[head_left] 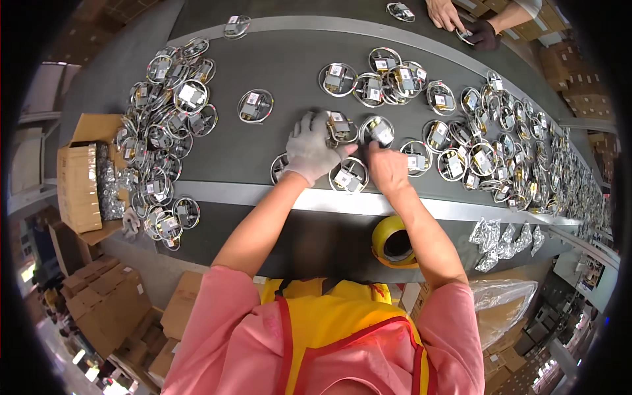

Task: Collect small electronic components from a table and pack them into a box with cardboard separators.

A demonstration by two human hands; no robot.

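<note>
My left hand [311, 150], in a pale grey glove, lies over the dark work surface with its fingers stretched and its thumb pointing right. Its fingers are beside a small metal component with a coiled cable [340, 125]. My bare right hand [388, 168] has curled fingers on the near edge of another coiled-cable component [380, 133]; its fingertips are partly hidden. Below and between the hands sits a third such component [349, 176] with a white label. One more peeks out from behind my left wrist.
Piles of the same components lie left [161, 131] and right [500, 145]. An open cardboard box [79, 187] holds clear-wrapped parts. Yellow tape [388, 242] and clear bags [487, 237] rest on the near ledge. Across the belt, another person's hands [464, 23] handle a component.
</note>
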